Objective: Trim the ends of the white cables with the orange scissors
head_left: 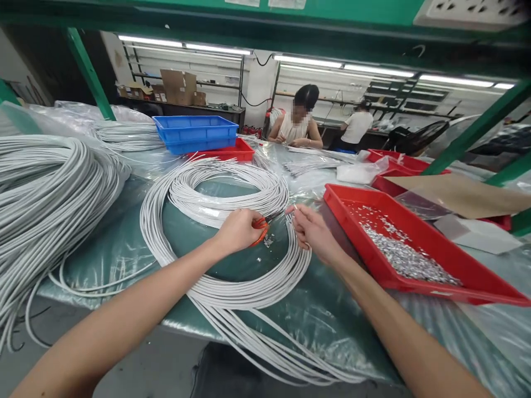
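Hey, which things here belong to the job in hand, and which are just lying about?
Likely part of the job:
orange-handled tool, in the left hand
white cable coil, near the right hand
red tray of metal bits

Apparently just lying about:
blue tray
cardboard box
brown sheet

Over the cable coil (253,293), the left hand (238,229) grips an orange-handled tool (261,231); the right hand (310,229) pinches a tiny white tip (295,208). Right of the coil: a red tray (440,250).
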`<state>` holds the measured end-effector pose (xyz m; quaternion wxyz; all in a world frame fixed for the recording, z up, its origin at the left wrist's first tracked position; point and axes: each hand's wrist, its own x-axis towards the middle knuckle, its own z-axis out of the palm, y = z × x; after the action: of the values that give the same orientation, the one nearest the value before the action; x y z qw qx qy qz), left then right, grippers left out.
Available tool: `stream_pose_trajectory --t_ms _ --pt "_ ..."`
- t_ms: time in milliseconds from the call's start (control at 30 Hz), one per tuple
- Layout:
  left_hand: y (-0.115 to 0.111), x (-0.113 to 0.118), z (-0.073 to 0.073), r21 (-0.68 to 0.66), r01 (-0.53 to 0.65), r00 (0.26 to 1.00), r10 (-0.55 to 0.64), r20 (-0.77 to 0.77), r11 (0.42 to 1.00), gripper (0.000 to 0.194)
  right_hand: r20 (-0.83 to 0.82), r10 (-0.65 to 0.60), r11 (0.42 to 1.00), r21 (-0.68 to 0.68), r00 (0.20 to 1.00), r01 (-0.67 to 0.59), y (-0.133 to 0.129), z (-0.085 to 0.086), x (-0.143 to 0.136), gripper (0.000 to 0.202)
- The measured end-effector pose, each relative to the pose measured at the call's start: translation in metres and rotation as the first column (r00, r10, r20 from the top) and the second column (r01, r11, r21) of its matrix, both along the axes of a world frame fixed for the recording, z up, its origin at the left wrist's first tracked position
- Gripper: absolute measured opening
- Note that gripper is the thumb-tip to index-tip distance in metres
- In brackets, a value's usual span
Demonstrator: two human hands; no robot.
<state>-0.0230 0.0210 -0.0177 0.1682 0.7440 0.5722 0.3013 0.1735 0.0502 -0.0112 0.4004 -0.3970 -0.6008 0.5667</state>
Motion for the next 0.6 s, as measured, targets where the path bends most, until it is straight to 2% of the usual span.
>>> stream_pose_trajectory --t_ms 67,200,400,600 --pt "-0.001 0.002 0.0 -0.01 0.013 0.998 -0.013 0.058 1.0 0.041 0.0 -0.002 1.0 0.026 1.0 0.002 -0.003 -0.009 0.001 0.034" --pt "-0.005 0.008 0.002 -0.056 0.036 0.995 -0.03 0.1 0.998 0.045 -0.054 0.102 0.994 -0.02 0.993 -0.103 -0.011 -0.017 0.004 0.033" --pt "-0.009 0.012 0.001 -0.1 0.063 0.995 -0.055 0.079 0.993 0.047 -0.164 0.084 0.996 0.017 0.983 -0.082 -0.021 -0.009 0.006 0.036" --pt "-0.012 0.014 -0.001 -0.145 0.161 0.982 -0.143 0.124 0.976 0.046 -0.184 0.091 0.995 0.059 0.979 -0.081 -0.025 -0.007 0.006 0.037"
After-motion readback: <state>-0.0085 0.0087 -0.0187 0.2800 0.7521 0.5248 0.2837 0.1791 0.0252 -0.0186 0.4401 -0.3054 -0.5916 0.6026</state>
